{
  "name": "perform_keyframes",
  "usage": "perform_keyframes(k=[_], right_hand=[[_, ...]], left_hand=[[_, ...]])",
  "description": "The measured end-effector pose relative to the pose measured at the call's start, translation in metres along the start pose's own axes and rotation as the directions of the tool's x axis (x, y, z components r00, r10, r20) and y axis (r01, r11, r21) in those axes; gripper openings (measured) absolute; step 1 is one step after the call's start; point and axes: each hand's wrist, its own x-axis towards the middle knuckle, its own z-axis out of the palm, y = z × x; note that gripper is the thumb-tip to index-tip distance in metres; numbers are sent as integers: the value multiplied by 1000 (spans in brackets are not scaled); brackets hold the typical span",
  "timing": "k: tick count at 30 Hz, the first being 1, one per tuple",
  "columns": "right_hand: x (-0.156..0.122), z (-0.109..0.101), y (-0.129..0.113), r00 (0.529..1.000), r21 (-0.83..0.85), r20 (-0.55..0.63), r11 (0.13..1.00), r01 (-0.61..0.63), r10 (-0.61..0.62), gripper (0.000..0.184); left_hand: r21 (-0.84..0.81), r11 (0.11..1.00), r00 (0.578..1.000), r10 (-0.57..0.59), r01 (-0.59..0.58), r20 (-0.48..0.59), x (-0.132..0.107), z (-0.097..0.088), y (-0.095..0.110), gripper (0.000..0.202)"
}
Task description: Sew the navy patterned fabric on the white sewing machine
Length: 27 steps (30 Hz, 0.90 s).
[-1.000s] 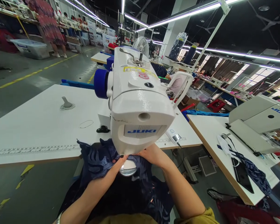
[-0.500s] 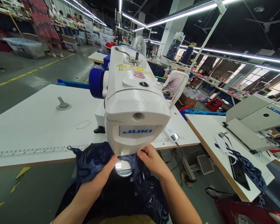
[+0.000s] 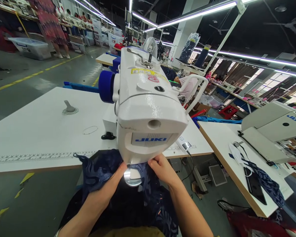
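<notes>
A white JUKI sewing machine (image 3: 150, 112) stands in front of me, its head hiding the needle area from above. Dark blue patterned lace fabric (image 3: 96, 172) lies bunched under and around the machine head and hangs down toward my lap. My left hand (image 3: 113, 179) grips the fabric left of the shiny round metal plate (image 3: 132, 179), its thumb close to the underside of the head. On the other side, my right hand (image 3: 161, 168) pinches the fabric with bent fingers just below the machine head. Some fingertips of both hands are hidden by cloth and machine.
The white table (image 3: 46, 131) has a printed ruler along its front edge and a grey piece with coiled cord (image 3: 69, 108). At right, another table carries a second sewing machine (image 3: 273, 131), a phone (image 3: 255, 186) and blue lace (image 3: 268, 184). A person (image 3: 50, 26) stands far left.
The view has shifted slightly, so the machine and tables appear a little further right. Both hands keep their hold at the machine; the metal plate shows a bit more of its surface.
</notes>
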Motion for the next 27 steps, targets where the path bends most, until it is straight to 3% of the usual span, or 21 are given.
perform_keyframes(k=[4,10,18,24,27], right_hand=[[-1,0,0,1000,-1,-4,1000,6,-6,12],[-1,0,1,1000,-19,-13,1000,24,-24,11],[0,-1,3,999,-24,-23,999,39,-40,11],[0,-1,2,1000,-8,-9,1000,20,-20,8],[0,0,1,1000,-8,-12,1000,7,-7,7]], left_hand=[[-56,997,999,-52,51,-10,0,-3,-4,32],[-138,990,996,-22,10,-81,-2,-4,-5,39],[12,987,986,-163,163,-23,6,-11,-19,34],[-79,988,991,-133,131,-24,5,-10,-16,34],[-41,998,998,-50,49,-38,4,-5,-11,35]])
